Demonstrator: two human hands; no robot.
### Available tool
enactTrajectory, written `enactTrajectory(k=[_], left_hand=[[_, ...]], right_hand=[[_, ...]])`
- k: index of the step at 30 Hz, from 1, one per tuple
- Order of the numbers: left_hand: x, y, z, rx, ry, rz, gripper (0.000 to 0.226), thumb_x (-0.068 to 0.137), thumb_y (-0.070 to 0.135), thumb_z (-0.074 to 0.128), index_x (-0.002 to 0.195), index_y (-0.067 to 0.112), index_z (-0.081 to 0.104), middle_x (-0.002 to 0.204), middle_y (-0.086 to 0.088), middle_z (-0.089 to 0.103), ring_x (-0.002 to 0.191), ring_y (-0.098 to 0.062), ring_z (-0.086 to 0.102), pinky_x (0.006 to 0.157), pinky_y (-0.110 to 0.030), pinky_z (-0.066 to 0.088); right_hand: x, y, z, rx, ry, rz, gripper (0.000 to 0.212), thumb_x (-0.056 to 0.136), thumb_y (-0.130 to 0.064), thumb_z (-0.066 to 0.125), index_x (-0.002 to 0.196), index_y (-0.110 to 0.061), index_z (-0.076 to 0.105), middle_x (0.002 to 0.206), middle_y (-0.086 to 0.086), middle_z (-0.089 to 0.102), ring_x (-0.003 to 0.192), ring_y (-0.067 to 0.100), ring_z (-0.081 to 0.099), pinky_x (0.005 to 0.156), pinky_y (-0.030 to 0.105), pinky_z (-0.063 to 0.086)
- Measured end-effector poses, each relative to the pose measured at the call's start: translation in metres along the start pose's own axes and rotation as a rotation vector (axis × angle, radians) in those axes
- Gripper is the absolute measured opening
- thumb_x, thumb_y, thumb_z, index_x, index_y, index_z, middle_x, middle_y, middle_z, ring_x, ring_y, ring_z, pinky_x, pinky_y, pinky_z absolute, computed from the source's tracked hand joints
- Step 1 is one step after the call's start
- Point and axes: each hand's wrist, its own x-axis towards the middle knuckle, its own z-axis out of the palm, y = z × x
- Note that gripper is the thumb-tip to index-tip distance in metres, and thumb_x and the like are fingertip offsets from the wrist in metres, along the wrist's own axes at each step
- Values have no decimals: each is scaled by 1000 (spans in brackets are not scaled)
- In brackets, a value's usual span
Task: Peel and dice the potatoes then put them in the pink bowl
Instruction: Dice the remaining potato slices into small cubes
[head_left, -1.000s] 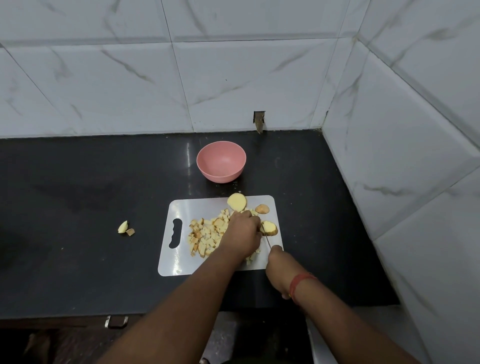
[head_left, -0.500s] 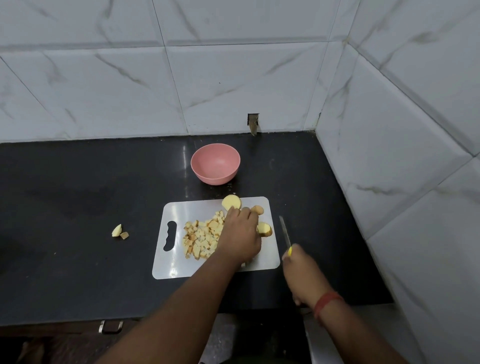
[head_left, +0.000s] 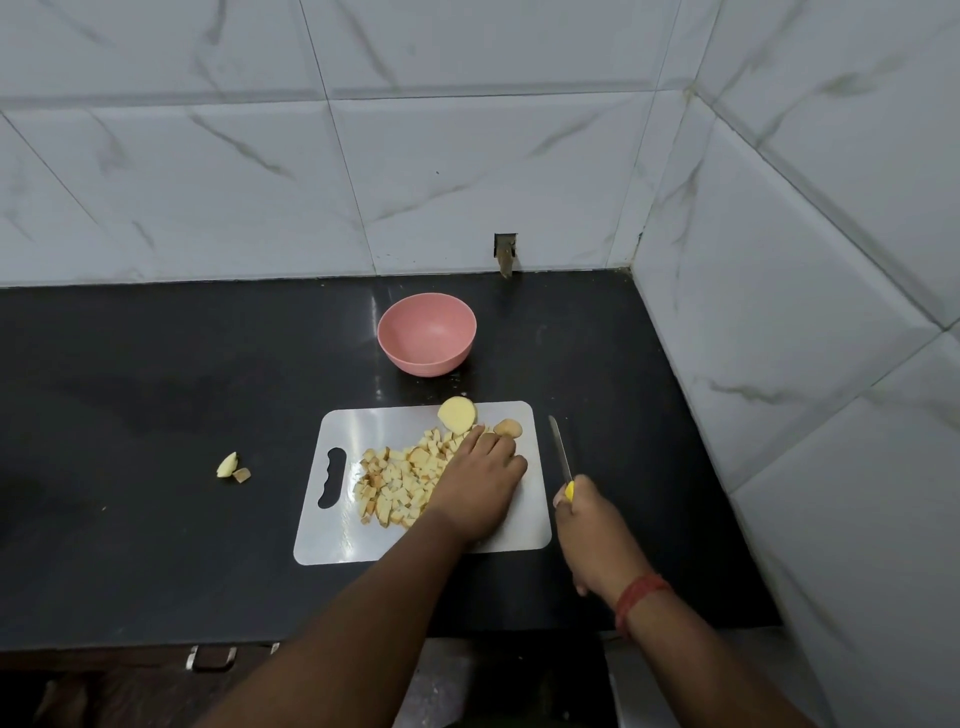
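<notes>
A white cutting board (head_left: 363, 540) lies on the black counter with a heap of diced potato (head_left: 400, 480) on it. A cut potato half (head_left: 457, 414) and a small brown-skinned piece (head_left: 508, 427) sit at the board's far edge. My left hand (head_left: 480, 486) rests palm down on the right part of the heap, fingers stretched toward the far pieces. Whatever lies beneath it is hidden. My right hand (head_left: 592, 530) grips a yellow-handled knife (head_left: 560, 449), held just right of the board with the blade pointing away. The pink bowl (head_left: 427, 340) stands behind the board, with nothing in it.
Two potato scraps (head_left: 232, 466) lie on the counter (head_left: 156, 405) left of the board. Tiled walls close in the back and the right side. A small bracket (head_left: 505, 253) sticks out of the back wall. The counter's front edge runs below my forearms.
My right hand has carried the knife off the board to its right side. My left hand has stayed on the diced potato, and the piece beside it is now covered.
</notes>
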Motion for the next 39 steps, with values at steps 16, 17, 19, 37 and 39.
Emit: enactTrajectory(k=[16,17,19,37,39], left_hand=[[-29,-13,4,-44,-24,250,66,101,61,32,144,14,46,155,-11,40,146,-29,32,123,-55,12],[-32,-16,7,-28,-46,229,66,103,60,28,148,14,43,157,-12,38,148,-30,30,124,-54,10],[-37,-23,11,-21,-78,143,64,105,56,21,153,16,37,161,-11,32,150,-30,26,124,-52,5],[4,-22,-3,34,-222,-168,86,98,70,9,157,11,28,164,-10,26,153,-26,16,124,-47,-9],[3,-25,-5,48,-211,-175,82,99,67,10,152,11,39,159,-9,36,150,-27,24,125,-49,-5]], right_hand=[[9,-6,-1,-28,-30,-12,20,102,-34,33,101,-17,44,93,8,57,66,26,58,39,27,45],[10,-7,0,-33,-29,-18,20,102,-34,33,101,-17,44,93,7,56,67,26,58,39,26,45],[10,-9,2,-52,-29,-27,21,103,-35,32,101,-18,43,92,7,56,67,25,59,39,26,45],[5,-5,1,-82,-11,-45,21,103,-34,30,105,-18,43,91,4,55,72,22,59,48,33,54],[6,-3,0,-82,9,-52,21,103,-33,31,105,-17,44,91,4,55,71,22,59,47,32,54]])
